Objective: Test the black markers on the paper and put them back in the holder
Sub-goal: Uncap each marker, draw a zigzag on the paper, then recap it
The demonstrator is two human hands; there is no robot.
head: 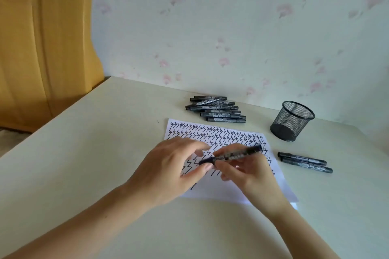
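One black marker with a white printed label (231, 155) is held slantwise above the white sheet of paper covered in rows of black zigzag strokes (212, 132), its upper end pointing toward the right back of the pale cream table (105, 132). The right hand (244, 172) grips the marker's barrel between thumb and curled fingers, while the left hand (168, 166) pinches the marker's lower, dark end with thumb and fingertip, its other fingers loosely spread over the paper; whether that end is a cap cannot be told. The paper lies in the middle of the table, slightly skewed. Behind its far edge, close to the wall, sits a loose pile of black markers (216, 109) lying roughly parallel. Off the paper's right edge, two more black markers (305, 162) lie side by side, touching. Near the table's back right, a round black wire-mesh pen holder (292, 121) stands upright. Pale floral wallpaper (231, 27) backs the table, and a yellow-orange wooden door (42, 38) stands beyond its left edge.
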